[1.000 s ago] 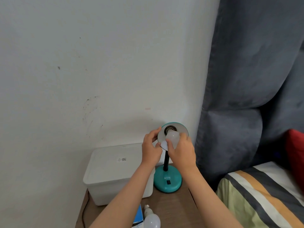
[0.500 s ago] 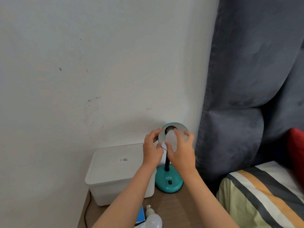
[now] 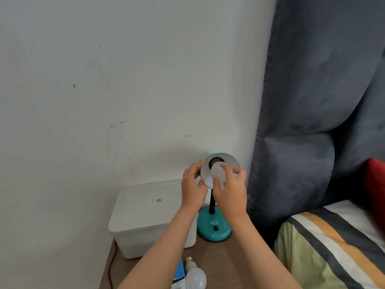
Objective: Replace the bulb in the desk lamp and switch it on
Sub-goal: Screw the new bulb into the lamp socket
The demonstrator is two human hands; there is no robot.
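Bulb (image 3: 217, 173) is seated at the socket inside the lamp shade (image 3: 221, 163), above the teal lamp base (image 3: 214, 227). It is gripped by the right hand (image 3: 230, 189), whose fingers have been re-set around it since a second ago, which suggests screwing-in is under way. The shade's rim is held by the left hand (image 3: 192, 187). A spare bulb (image 3: 194, 277) lies in front of the base; the switch (image 3: 216, 227) is untouched.

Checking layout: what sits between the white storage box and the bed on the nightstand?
In the head view, the teal desk lamp stands between the white box and the bed, its base beside the box.
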